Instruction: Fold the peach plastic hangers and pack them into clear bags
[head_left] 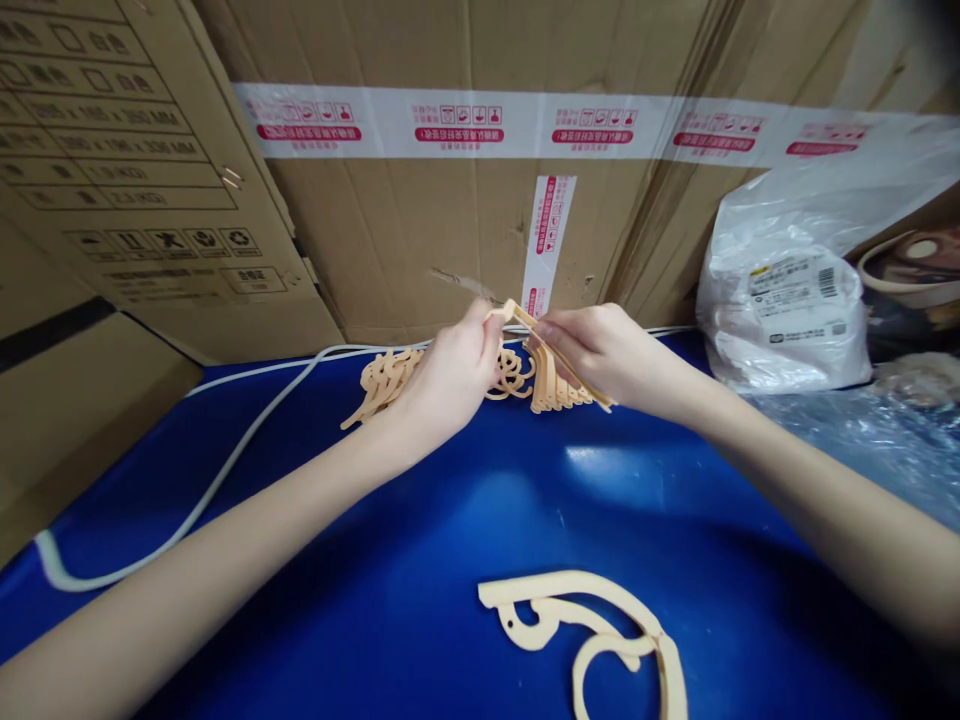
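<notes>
Out over the far side of the blue table (450, 540), my two hands meet at a cream plastic hanger piece (519, 315). My left hand (454, 375) pinches its left end. The fingers of my right hand (604, 345) are closed on its long flat part, which slopes down to the right. Behind and below the hands lie a pile of curved cream pieces (386, 380), a cluster of round hooks (511, 375) and a row of stacked hanger arms (556, 388). Nearer me rests a folding clothes hanger (607, 590), partly cut off by the lower edge.
Large cardboard boxes (450, 220) stand along the back and left. A white cable (232, 465) runs across the table's left side and rear. At right are a labelled white plastic bag (787, 310) and clear plastic wrap (870, 430).
</notes>
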